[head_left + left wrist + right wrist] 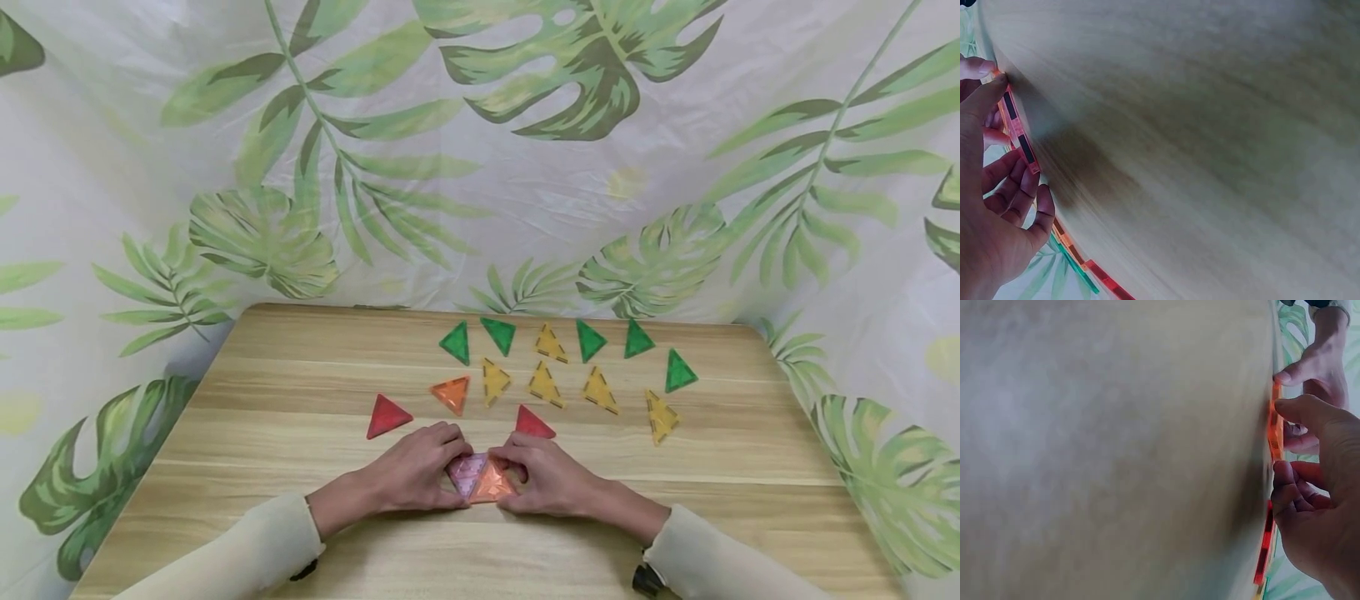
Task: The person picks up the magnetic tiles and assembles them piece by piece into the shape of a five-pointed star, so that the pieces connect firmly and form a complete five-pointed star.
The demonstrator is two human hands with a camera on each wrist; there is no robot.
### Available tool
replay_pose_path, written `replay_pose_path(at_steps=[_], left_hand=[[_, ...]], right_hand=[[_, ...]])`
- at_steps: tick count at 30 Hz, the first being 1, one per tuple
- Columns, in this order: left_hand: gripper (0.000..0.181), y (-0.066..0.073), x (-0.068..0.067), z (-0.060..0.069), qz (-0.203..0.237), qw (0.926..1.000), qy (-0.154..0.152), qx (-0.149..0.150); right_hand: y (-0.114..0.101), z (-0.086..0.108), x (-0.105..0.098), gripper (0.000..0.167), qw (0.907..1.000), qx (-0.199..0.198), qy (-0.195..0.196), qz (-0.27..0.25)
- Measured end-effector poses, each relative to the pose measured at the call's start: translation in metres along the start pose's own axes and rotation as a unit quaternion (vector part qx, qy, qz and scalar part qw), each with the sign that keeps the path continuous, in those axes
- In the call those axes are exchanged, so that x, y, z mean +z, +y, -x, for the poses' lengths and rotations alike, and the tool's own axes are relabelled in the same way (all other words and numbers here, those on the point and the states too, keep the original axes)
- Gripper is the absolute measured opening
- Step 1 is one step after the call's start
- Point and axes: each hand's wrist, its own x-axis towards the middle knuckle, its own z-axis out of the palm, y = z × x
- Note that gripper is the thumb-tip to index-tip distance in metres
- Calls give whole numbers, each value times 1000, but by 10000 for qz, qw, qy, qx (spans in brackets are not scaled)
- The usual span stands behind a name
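A translucent pink-purple triangular magnetic tile (465, 473) and an orange triangular tile (492, 485) lie flat, edge to edge, near the table's front. My left hand (411, 472) pinches the pink-purple tile between thumb and fingers, covering its left corner. From the other side my right hand (553, 478) grips the orange tile, thumb at its lower right corner and fingers by its top. In the left wrist view, dark strips show along the pink tile's edge (1018, 131). Just beyond my right fingers lies a red triangular tile (533, 422).
Another red tile (387, 417) lies beyond my left hand, with an orange tile (452, 394) farther back. Several yellow tiles (545, 385) and green tiles (680, 372) spread over the wooden table's (262, 400) far half. A leaf-patterned cloth (525, 208) hangs behind.
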Motion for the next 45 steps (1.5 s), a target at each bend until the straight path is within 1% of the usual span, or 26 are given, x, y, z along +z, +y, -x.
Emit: replay_pose_path(at_steps=[3,8,12,15,20,23,26,30,36,42,45], left_hand=[[56,0,0,0,-21,10000,-40,29],[58,0,-2,0,-77,9998,-190,-17],[62,0,-3,0,-92,9995,-288,-62],[67,0,-2,0,-62,9995,-304,-58],[70,2,0,-3,-2,9993,-360,-57],[68,2,1,-5,-17,9991,-414,-65],[67,2,2,-7,-53,9992,-406,-43],[65,2,2,-7,-67,9992,-399,-67],[65,2,0,-8,20,9982,-556,-215],[63,0,0,-7,65,9992,-386,-37],[61,-1,0,-8,116,9992,-391,8]], right_hand=[[4,4,-6,60,9995,41,309,10],[12,9,-15,55,9940,272,1054,60],[18,11,-19,53,9856,452,1558,478],[22,10,-20,58,9796,571,1728,850],[26,4,-19,68,9747,842,1715,1160],[27,1,-18,71,9736,1080,1607,1205],[27,-1,-17,71,9728,1229,1525,1234],[29,-3,-14,70,9716,1313,1502,1275],[28,-6,-12,67,9696,1381,1514,1337],[25,-9,-13,64,9696,1490,1457,1281],[26,-9,-14,64,9712,1486,1420,1203]])
